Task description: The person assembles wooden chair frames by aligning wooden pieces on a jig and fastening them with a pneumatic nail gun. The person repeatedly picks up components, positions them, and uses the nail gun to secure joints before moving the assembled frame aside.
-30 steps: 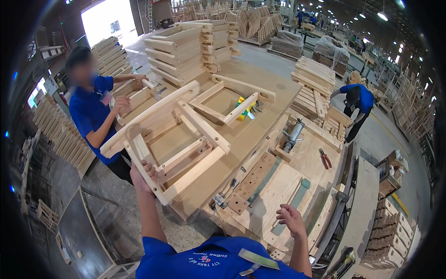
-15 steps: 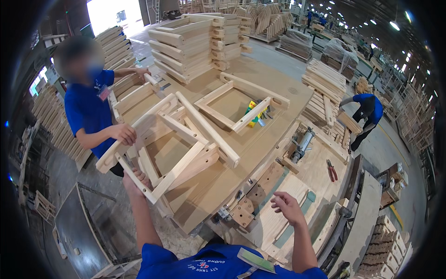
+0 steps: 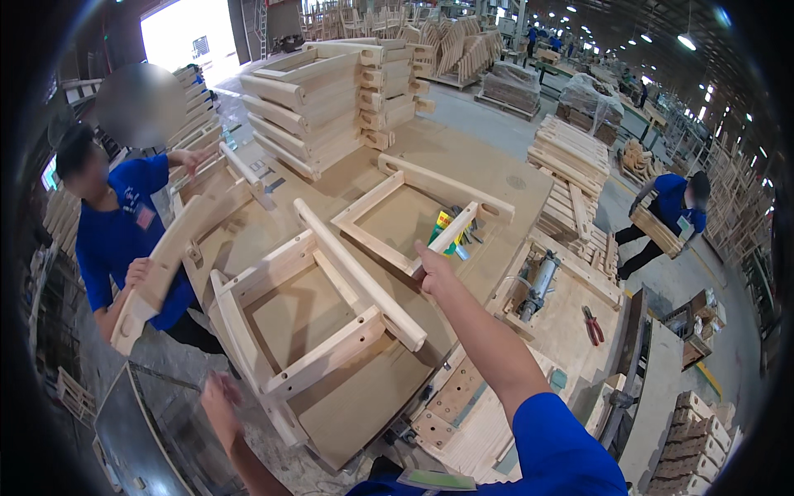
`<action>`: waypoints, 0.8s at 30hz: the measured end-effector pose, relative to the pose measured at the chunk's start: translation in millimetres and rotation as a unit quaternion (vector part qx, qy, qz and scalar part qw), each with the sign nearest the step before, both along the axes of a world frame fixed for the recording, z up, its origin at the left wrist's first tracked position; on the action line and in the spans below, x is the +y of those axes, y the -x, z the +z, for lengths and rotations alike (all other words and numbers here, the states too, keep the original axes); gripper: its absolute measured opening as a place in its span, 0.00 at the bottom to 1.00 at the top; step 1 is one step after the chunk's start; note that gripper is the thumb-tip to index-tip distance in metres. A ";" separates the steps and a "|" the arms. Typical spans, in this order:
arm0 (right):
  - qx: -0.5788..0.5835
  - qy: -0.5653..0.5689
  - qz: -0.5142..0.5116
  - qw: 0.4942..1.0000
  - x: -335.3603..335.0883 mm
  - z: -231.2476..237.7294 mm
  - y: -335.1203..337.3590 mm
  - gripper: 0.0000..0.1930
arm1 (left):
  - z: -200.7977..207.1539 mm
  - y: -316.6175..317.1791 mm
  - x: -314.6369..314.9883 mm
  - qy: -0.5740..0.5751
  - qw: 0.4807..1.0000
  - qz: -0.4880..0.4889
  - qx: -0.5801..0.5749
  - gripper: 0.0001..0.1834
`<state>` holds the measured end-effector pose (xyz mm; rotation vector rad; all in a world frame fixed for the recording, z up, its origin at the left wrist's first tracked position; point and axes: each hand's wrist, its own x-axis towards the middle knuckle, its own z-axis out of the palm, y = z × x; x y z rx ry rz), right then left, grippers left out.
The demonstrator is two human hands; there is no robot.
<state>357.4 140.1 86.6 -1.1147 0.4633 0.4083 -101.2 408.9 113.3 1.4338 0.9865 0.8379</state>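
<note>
Brown tabletop (image 3: 475, 153), rectangular wooden frame (image 3: 447, 188)

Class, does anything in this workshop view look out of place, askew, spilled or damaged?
Nothing looks clearly spilled or damaged. Slightly odd: a yellow-and-green packet lies partly hidden by the wooden frame at the right hand, amid the woodwork rather than set aside.

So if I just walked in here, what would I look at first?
Probably the big wooden frame lying on the brown tabletop in the middle, with the right hand just beyond it at the near corner of a smaller wooden frame. Then maybe the tall stack of frames at the table's far end, and the glaring white doorway at the upper left.
</note>
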 end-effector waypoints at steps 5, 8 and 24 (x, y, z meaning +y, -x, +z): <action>0.058 -0.109 -0.060 0.991 21.9 -0.2 -16.8 0.28 | -21.7 36.8 -15.9 0.043 0.998 0.038 -0.013 0.20; -0.014 -0.111 -0.069 0.991 -31.1 17.8 -29.6 0.26 | -26.2 38.8 -14.5 0.046 0.998 0.004 -0.031 0.17; -0.385 -0.014 -0.077 0.920 -354.9 81.2 228.5 0.13 | 98.3 -92.3 -129.7 -0.097 0.919 -0.340 -0.176 0.11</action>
